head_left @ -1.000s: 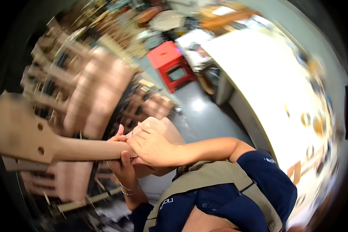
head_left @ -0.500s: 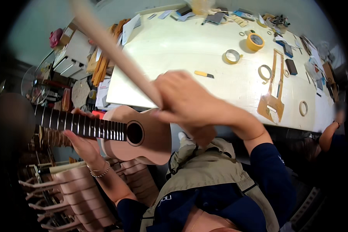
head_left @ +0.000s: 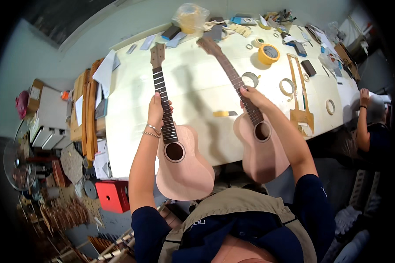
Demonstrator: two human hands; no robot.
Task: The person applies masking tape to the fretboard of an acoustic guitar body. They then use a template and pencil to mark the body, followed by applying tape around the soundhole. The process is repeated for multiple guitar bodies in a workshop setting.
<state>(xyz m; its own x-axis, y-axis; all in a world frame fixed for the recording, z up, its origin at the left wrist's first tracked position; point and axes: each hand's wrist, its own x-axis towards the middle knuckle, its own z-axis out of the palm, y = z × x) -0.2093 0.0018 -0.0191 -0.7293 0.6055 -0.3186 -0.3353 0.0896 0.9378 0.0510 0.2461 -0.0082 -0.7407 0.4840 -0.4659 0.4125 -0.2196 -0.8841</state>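
Observation:
Two unfinished, stringless ukuleles of pale wood stand out in front of me, necks pointing away over the table. My left hand (head_left: 156, 111) is closed round the neck of the left ukulele (head_left: 186, 175), part way along its dark fretboard. On the right ukulele (head_left: 261, 160), my right hand (head_left: 255, 97) grips the neck a little above the body. Both soundholes face up, and the bodies hang close to my apron (head_left: 232, 204), apart from each other. The fingers behind each neck are partly hidden.
The white table (head_left: 127, 144) carries a yellow cutter knife (head_left: 224, 113), a yellow tape roll (head_left: 268, 54), several other tape rings and a flat brown template (head_left: 302, 116). A red stool (head_left: 113, 196) stands at lower left. Another person's arm (head_left: 363, 125) shows at the far right.
The left ukulele has swung from pointing left to pointing away over the table. My right hand, earlier holding a blurred wooden piece, has moved right and now holds the second ukulele. My view has shifted.

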